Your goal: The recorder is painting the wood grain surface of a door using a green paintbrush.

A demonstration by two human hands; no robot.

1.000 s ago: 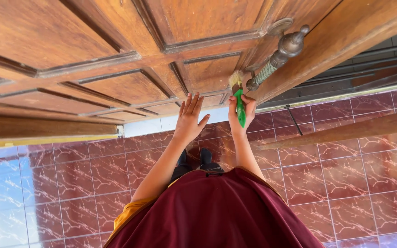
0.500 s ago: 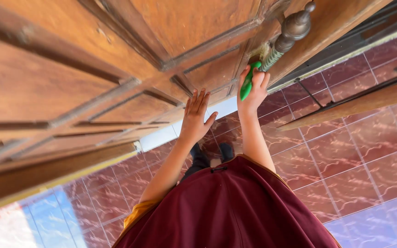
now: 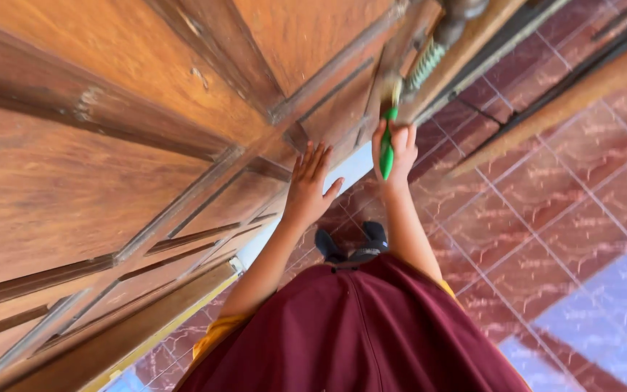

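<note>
A brown panelled wooden door [image 3: 110, 131] fills the upper left of the head view. My left hand [image 3: 309, 183] lies flat against it with the fingers spread. My right hand [image 3: 395, 149] grips a paintbrush with a green handle [image 3: 386, 149]. The brush's pale bristles touch the door just below the long metal door handle [image 3: 433, 51], near the door's edge. My maroon garment [image 3: 350, 327] covers the lower middle of the view.
Reddish marbled floor tiles [image 3: 546, 189] spread to the right and below. A wooden door frame edge [image 3: 546, 109] and a dark metal threshold track run diagonally at the upper right. My dark shoes [image 3: 350, 243] stand close to the door's foot.
The view has tilted further, bringing the door closer. My right hand with the brush has dropped slightly below the metal handle. The left hand stays pressed on the door.
</note>
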